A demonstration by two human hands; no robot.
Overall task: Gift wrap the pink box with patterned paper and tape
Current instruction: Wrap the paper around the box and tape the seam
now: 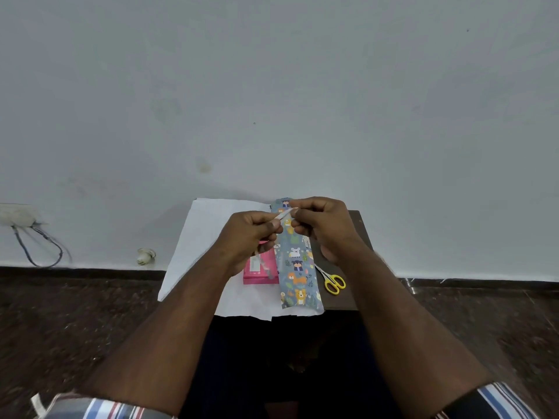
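My left hand [251,234] and my right hand [320,225] are raised above the table, and both pinch a short pale strip of tape [282,214] stretched between their fingertips. Under the left hand lies the pink box [257,273], flat on the white back of the paper sheet [202,237], its far end hidden by the hand. The grey patterned paper [295,267], printed with cartoon animals, is folded over in a long band just right of the box. Something thin and greyish hangs below my left hand over the box; I cannot tell what it is.
Yellow-handled scissors [332,281] lie right of the patterned band on the small dark table [360,222]. The table stands against a pale wall, with dark floor on both sides. A wall socket with a cable [36,237] is at the far left.
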